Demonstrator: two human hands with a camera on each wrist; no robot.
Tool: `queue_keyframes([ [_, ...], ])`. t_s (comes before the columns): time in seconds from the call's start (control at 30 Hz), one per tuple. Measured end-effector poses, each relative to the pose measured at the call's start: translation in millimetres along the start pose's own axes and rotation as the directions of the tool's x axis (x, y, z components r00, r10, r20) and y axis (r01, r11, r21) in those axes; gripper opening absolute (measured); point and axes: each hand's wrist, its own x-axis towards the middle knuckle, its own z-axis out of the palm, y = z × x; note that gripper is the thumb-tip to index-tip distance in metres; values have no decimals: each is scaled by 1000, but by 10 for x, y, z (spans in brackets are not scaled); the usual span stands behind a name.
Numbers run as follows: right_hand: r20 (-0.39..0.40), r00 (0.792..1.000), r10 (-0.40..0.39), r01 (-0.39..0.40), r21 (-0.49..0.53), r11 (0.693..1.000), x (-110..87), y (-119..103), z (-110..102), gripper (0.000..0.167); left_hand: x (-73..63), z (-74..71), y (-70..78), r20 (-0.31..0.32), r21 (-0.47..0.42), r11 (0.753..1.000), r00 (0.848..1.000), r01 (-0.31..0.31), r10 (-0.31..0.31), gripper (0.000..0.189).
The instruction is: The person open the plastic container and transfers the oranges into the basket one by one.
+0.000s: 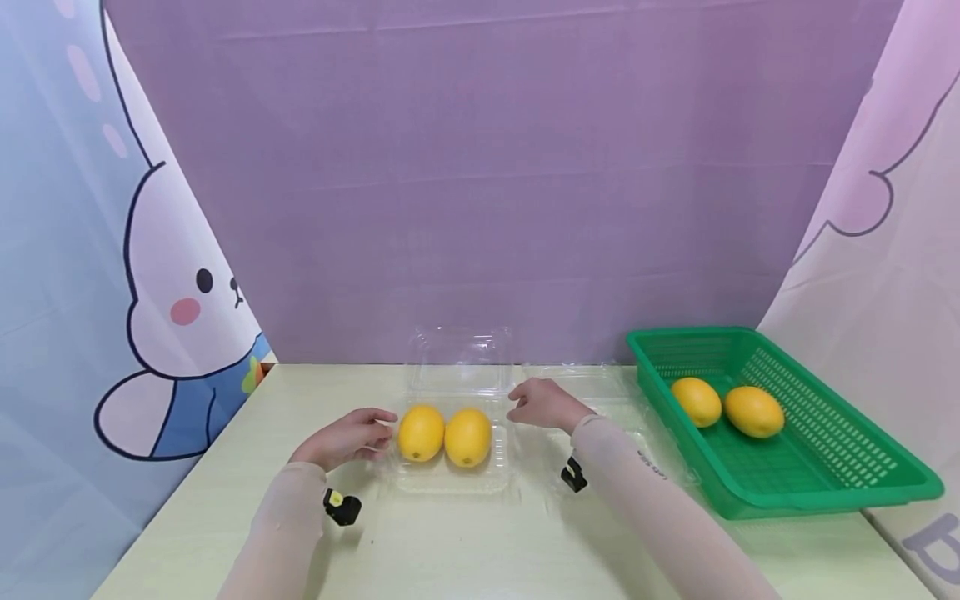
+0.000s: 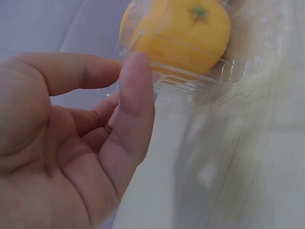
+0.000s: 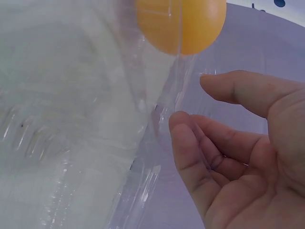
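Two yellow oval fruits, a left one (image 1: 422, 433) and a right one (image 1: 468, 437), lie side by side in a clear plastic clamshell box (image 1: 450, 482). Its clear lid (image 1: 461, 358) stands raised at the back. At the box's left edge is my left hand (image 1: 351, 437), fingers loosely bent. In the left wrist view its fingertips come close to the clear wall beside a fruit (image 2: 186, 36) with a green star-shaped stem end; contact cannot be told. My right hand (image 1: 547, 402) hovers near the box's right side, thumb and fingers apart, nothing between them.
Right of the box lies a second clear plastic box (image 1: 592, 383), open and partly under the right forearm. A green basket (image 1: 825, 502) on the right holds two more yellow fruits (image 1: 753, 412). A purple cloth (image 1: 510, 183) closes off the table's back.
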Motion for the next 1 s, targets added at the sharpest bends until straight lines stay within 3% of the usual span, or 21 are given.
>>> queue_keyframes([
  [0.37,-56,995,-79,82,38,996,16,-91,72,46,19,-17,-42,9,-46,999,1000,0,0,45],
  [0.6,-27,995,-97,100,117,988,46,-155,177,55,23,-41,-69,29,-77,996,999,-41,43,46],
  [1.0,51,995,-86,79,110,991,82,-259,360,72,46,38,-64,-85,-122,992,996,-14,4,40],
])
